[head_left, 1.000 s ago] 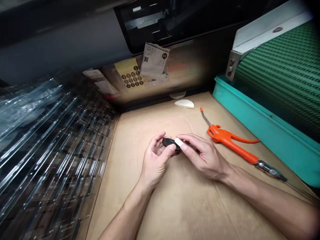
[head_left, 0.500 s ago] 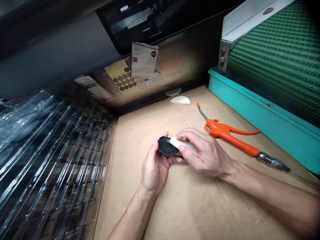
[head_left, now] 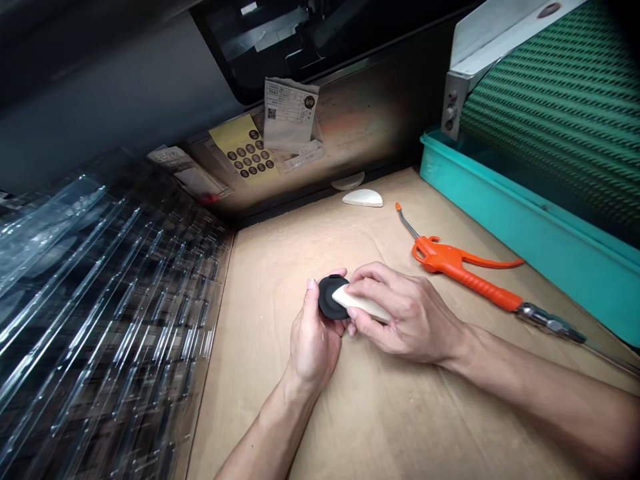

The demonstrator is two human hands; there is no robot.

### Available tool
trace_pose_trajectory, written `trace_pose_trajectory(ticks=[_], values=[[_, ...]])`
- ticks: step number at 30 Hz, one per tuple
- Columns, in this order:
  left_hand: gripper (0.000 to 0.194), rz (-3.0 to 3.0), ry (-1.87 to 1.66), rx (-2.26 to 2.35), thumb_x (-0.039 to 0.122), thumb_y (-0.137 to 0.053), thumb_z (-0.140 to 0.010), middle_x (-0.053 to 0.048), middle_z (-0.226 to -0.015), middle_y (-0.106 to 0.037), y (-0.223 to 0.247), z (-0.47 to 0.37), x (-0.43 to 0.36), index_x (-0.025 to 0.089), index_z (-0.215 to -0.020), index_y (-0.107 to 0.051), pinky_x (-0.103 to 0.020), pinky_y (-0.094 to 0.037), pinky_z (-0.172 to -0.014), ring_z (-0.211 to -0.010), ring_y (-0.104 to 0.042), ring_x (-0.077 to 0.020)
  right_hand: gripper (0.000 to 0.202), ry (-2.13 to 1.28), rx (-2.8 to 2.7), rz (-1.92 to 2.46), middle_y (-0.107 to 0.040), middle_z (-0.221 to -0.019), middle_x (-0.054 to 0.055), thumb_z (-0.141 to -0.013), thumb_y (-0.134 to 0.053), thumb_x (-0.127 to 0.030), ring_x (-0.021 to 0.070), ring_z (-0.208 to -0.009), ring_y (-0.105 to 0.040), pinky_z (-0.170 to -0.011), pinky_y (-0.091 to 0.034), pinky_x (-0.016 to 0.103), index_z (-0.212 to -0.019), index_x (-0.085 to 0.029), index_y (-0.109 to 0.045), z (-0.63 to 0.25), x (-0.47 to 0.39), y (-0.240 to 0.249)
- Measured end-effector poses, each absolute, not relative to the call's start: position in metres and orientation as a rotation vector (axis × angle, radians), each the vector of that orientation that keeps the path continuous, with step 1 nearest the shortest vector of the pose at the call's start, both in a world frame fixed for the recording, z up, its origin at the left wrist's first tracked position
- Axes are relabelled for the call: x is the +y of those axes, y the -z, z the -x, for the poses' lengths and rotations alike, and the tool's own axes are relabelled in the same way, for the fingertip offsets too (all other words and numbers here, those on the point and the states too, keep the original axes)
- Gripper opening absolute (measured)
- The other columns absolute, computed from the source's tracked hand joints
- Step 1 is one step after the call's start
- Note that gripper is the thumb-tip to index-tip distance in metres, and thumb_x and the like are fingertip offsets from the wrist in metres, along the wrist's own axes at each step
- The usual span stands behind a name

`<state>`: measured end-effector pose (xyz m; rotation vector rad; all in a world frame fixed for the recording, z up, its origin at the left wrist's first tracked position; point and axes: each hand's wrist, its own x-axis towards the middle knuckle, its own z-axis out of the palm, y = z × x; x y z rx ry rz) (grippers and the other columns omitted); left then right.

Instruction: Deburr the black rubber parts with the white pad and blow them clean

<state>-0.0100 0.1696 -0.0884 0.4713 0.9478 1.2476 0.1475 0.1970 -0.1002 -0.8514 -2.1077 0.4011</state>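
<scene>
A round, shallow black part (head_left: 327, 297) with a small tab at its top edge rests in my left hand (head_left: 314, 343), whose thumb and fingers are closed around its rim. My right hand (head_left: 405, 310) pinches an off-white, half-moon-shaped pad (head_left: 367, 307). The pad's pointed tip lies against the inner face of the black part. Both hands are above the brown cardboard work surface (head_left: 280, 267). Part of the pad is hidden beneath my right fingers.
An orange air blow gun (head_left: 465, 273) lies to the right, by a teal tray (head_left: 530, 220) under a green conveyor belt (head_left: 565, 87). Clear plastic trays (head_left: 110, 313) are stacked at left. Another half-moon pad (head_left: 363, 197) lies at the back, near a yellow sticker sheet (head_left: 245, 150).
The pad's tip has moved left and down, further over the black part's face. The black part has turned to face the camera more.
</scene>
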Motion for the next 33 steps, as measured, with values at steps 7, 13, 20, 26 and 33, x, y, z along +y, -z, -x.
trace_pose_trajectory(ticks=[7, 13, 20, 26, 33], values=[[0.042, -0.505, -1.24, 0.876, 0.045, -0.043, -0.103, -0.011, -0.108, -0.071, 0.09, 0.007, 0.169, 0.014, -0.116, -0.069, -0.03, -0.055, -0.08, -0.096, -0.067, -0.0203, 0.022, -0.306, -2.067, 0.936, -0.063, -0.113, 0.007, -0.095, -0.055, -0.024, 0.019, -0.093, -0.066, -0.078, -0.053, 0.031, -0.112, -0.016, -0.067, -0.145, 0.197, 0.099], [0.038, -0.513, -1.258, 0.843, 0.044, -0.048, -0.102, -0.008, -0.12, -0.069, 0.091, 0.009, 0.168, 0.02, -0.123, -0.069, -0.032, -0.053, -0.092, -0.112, -0.063, -0.0214, 0.02, -0.349, -1.999, 0.904, -0.064, -0.113, 0.007, -0.095, -0.057, -0.023, 0.0186, -0.094, -0.066, -0.081, -0.052, 0.03, -0.111, -0.016, -0.067, -0.141, 0.194, 0.098], [0.04, -0.47, -1.29, 0.853, 0.044, -0.046, -0.102, -0.007, -0.103, -0.07, 0.091, 0.012, 0.17, 0.017, -0.118, -0.071, -0.026, -0.052, -0.079, -0.093, -0.065, -0.0173, 0.016, -0.288, -2.103, 0.787, -0.066, -0.104, 0.002, -0.088, -0.059, -0.019, 0.015, -0.083, -0.066, -0.068, -0.047, 0.028, -0.099, -0.019, -0.072, -0.147, 0.197, 0.094], [0.041, -0.438, -1.254, 0.84, 0.044, -0.044, -0.103, -0.006, -0.089, -0.067, 0.087, 0.014, 0.173, 0.016, -0.115, -0.07, -0.023, -0.046, -0.057, -0.071, -0.061, -0.0138, 0.016, -0.142, -2.184, 0.884, -0.068, -0.099, 0.002, -0.088, -0.059, -0.021, 0.0158, -0.08, -0.065, -0.063, -0.042, 0.03, -0.097, -0.02, -0.072, -0.152, 0.201, 0.092], [0.044, -0.537, -1.155, 0.805, 0.043, -0.038, -0.104, -0.009, -0.093, -0.071, 0.088, 0.014, 0.171, 0.014, -0.116, -0.069, -0.029, -0.053, -0.066, -0.07, -0.064, -0.0157, 0.019, -0.094, -2.098, 0.944, -0.068, -0.108, 0.005, -0.093, -0.057, -0.024, 0.018, -0.086, -0.067, -0.072, -0.049, 0.03, -0.104, -0.019, -0.072, -0.152, 0.202, 0.093]])
